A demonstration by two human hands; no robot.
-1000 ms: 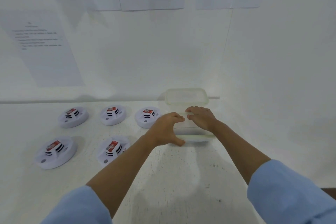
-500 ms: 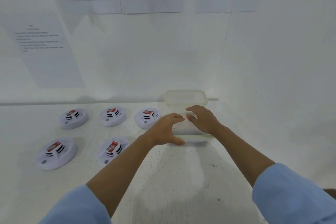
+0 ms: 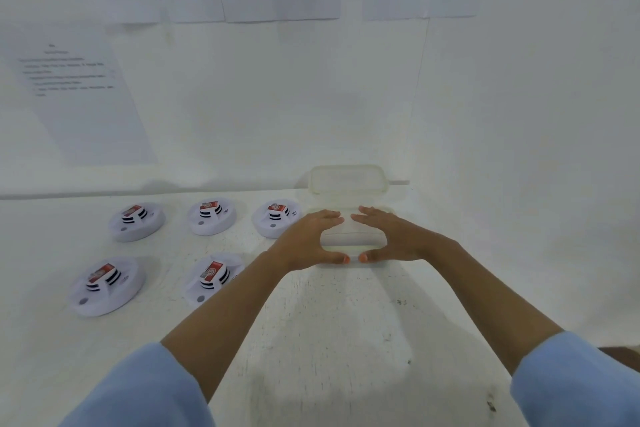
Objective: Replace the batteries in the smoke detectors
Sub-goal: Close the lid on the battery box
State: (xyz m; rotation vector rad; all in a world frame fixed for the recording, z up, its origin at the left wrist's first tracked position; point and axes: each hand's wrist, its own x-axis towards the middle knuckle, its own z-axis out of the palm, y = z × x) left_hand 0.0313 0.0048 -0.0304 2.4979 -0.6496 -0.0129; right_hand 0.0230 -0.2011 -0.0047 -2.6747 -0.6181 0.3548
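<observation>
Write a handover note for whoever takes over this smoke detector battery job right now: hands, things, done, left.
Left hand: open, fingers flat on the translucent plastic box, thumb at its near edge.
Right hand: the same, beside it.
Five white round smoke detectors lie left of the box on the white table, three behind, two in front, each with a red-labelled battery on top.
Done: cannot tell whether any battery is new.
Left, probably: get into the box, then swap batteries.
</observation>
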